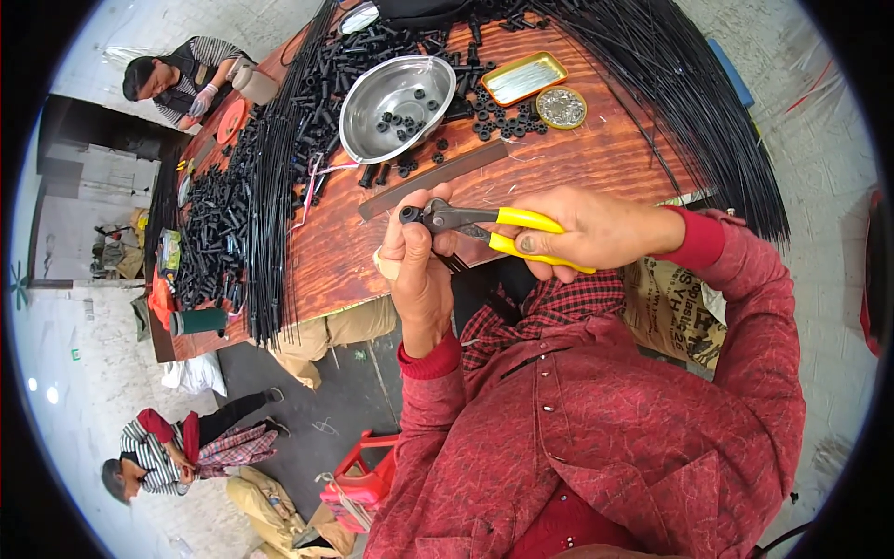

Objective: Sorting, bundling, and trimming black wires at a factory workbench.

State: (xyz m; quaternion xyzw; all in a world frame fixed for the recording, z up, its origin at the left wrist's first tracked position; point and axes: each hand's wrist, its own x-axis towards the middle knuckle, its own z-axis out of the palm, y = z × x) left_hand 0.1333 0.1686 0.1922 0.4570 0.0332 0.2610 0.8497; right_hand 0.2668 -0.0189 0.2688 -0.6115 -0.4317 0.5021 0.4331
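My left hand is raised in front of the table's near edge. Its thumb and fingers pinch a small black round plastic fitting with a hole in its end. From the right, my right hand grips a pair of pliers with yellow handles and dark metal jaws. The jaws sit right beside the fitting, between my left thumb and fingers. Whether they bite on anything is hidden. Dark thin strands hang below my left hand.
The red-brown wooden table bears a steel bowl with black fittings, a yellow tray of thin pins and a round dish of metal bits. Bundles of black rods lie across it. Two people are farther left, near a red stool.
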